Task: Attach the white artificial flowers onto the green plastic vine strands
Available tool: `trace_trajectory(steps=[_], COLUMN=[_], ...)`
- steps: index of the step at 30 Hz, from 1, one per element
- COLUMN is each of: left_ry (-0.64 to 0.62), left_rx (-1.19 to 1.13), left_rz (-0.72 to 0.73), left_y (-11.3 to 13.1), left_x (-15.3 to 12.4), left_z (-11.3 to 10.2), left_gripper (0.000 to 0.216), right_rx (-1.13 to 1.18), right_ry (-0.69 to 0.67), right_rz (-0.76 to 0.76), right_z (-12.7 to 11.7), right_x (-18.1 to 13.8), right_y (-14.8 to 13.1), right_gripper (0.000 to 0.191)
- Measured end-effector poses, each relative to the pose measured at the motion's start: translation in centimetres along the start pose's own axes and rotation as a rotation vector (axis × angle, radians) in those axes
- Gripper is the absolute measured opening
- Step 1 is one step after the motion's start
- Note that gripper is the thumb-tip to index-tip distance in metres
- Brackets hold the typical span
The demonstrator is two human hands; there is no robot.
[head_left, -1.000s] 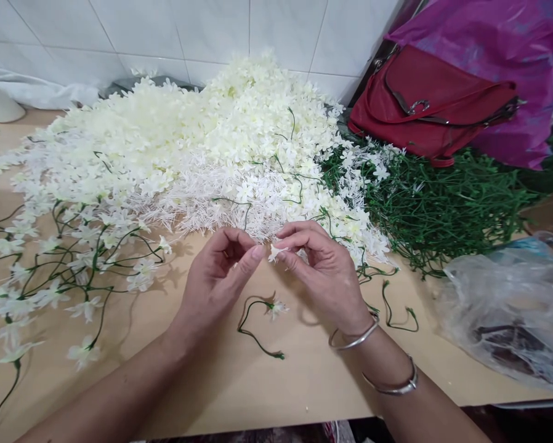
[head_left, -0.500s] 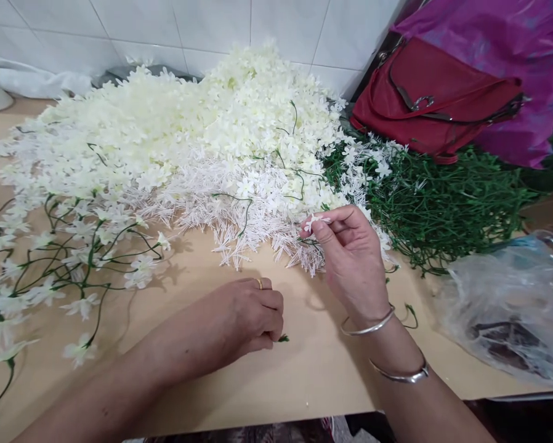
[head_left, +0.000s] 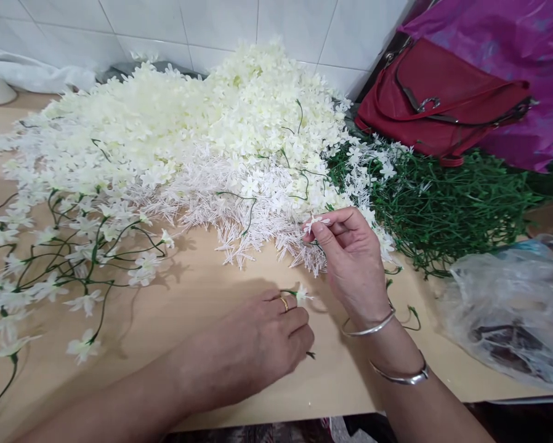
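Observation:
My right hand (head_left: 353,261) pinches a small white artificial flower piece (head_left: 316,226) between thumb and fingertips, just in front of the heaped blossoms. Low over the table, my left hand (head_left: 271,338) is closed on a green artificial flower stem. One white blossom (head_left: 303,294) shows past its knuckles, and a green stem tip (head_left: 310,355) pokes out below; the middle of the stem is hidden by the fingers. A big pile of cream-white blossoms (head_left: 175,117) lies beyond both hands. White spiky flower centres (head_left: 239,215) spread along the pile's front edge.
Assembled white flowers on green stems (head_left: 92,246) lie at left. At right are a heap of green stems (head_left: 452,203), a red handbag (head_left: 447,98), a purple plastic bag (head_left: 502,37) and a clear plastic bag (head_left: 502,307). A tiled wall (head_left: 221,24) stands behind.
My left hand has moved right and slightly down, and a white blossom on a green stem now shows beyond its fingers. My right hand stays nearly still, holding the white flower piece.

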State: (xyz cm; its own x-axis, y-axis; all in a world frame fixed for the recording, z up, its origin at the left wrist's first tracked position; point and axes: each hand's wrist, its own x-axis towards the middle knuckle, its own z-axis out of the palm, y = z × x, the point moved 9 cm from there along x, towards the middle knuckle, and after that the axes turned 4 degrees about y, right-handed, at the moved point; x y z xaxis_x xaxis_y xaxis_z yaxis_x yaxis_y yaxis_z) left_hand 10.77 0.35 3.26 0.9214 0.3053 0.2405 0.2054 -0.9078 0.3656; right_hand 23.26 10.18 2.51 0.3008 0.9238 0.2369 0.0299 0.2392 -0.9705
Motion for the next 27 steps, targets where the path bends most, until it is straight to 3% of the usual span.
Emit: trace_trajectory(steps=[4,7,13,27], left_ry=[0.295,0.465,0.566,0.625], left_rx=[-0.788,-1.089,-1.154,-1.117], left_rz=[-0.267,-0.522,-0.777,-0.821], left_y=[-3.7,-7.4,-11.1,-11.4], left_x=[-0.3,-1.4,-2.8,-3.3], left_z=[-3.1,-3.5,-1.0,-1.2], left_gripper=[0.011,0.016,0.03,0.035], right_rx=[0.0,0.054,0.075,0.072], right_ry=[-0.013,-0.113,-0.372,-0.489], right_rz=[0.025,0.113,0.328,0.364], right_z=[0.0,0.8,3.0,3.4], right_x=[0.0,-0.2,-1.4,-1.8], right_y=[-0.4,-0.1,1.6,1.8], right_gripper=[0.013,0.016,0.032,0.024])
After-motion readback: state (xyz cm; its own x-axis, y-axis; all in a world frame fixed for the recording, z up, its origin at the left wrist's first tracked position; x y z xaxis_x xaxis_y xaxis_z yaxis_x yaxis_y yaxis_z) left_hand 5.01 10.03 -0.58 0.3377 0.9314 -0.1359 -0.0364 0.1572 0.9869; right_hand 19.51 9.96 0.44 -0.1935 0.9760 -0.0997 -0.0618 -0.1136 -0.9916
